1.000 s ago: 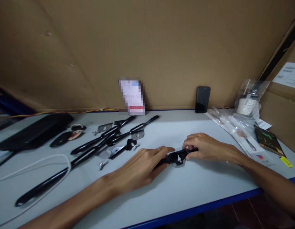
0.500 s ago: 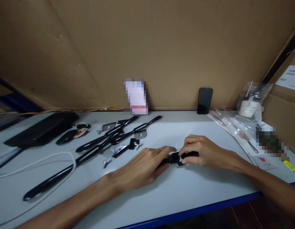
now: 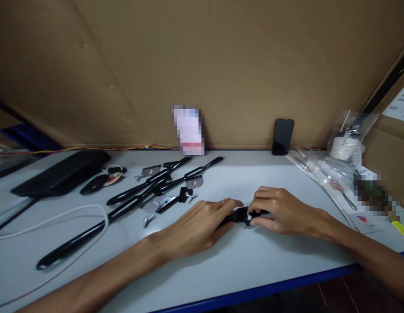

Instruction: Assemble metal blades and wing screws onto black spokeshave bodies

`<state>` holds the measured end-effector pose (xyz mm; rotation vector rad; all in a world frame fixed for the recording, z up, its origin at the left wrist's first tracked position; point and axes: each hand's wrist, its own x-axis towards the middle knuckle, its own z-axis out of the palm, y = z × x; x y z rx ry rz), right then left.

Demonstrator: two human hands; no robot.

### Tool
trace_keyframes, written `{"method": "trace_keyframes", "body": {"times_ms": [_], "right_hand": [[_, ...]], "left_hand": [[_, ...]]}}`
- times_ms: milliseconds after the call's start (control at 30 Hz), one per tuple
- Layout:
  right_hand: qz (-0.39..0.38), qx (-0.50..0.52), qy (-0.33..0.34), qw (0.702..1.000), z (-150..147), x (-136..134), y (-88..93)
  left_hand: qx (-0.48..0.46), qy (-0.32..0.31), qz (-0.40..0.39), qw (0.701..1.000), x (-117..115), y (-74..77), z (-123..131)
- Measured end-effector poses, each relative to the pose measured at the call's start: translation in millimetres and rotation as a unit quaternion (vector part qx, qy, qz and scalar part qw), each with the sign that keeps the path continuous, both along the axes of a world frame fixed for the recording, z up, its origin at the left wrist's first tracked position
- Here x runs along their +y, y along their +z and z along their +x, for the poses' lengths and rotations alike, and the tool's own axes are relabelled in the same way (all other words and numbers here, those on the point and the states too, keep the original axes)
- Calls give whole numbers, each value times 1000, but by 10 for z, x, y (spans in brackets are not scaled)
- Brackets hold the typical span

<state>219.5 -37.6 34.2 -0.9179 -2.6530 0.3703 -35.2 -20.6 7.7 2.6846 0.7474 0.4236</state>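
Observation:
A black tool [image 3: 242,214] with a small silver fastener lies on the white table [image 3: 228,269], held between both hands. My left hand [image 3: 195,226] lies over its left part with the fingers curled round the handle. My right hand [image 3: 282,211] covers its right end, thumb and fingers pinched at the silver fastener in the middle. Most of the tool is hidden under the two hands.
Several long black handles [image 3: 146,191] with grey metal blades and loose screws lie to the left. A white cable [image 3: 58,217], a black case [image 3: 61,174], a phone [image 3: 282,136] against the cardboard wall, plastic packets [image 3: 322,174] and a bagged bottle [image 3: 343,145] stand around.
My right hand has slid left along the tool and now pinches the silver fastener at its middle. The left hand has stayed put.

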Motion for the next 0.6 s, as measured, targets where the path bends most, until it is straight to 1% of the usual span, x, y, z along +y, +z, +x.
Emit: {"method": "trace_keyframes", "body": {"times_ms": [133, 267, 367, 467, 600], "right_hand": [[3, 4, 10, 1000, -39, -26, -42], [-14, 31, 8, 999, -58, -39, -40], [-13, 53, -21, 998, -78, -57, -23], [-2, 52, -57, 997, -106, -88, -22], [8, 35, -46, 998, -131, -118, -40]], "left_hand": [[2, 0, 3, 1000, -3, 7, 12], [-1, 1, 3, 1000, -9, 8, 18], [1, 1, -1, 1000, -14, 21, 16], [4, 3, -3, 1000, -15, 33, 13], [-4, 0, -2, 1000, -10, 23, 12]]}}
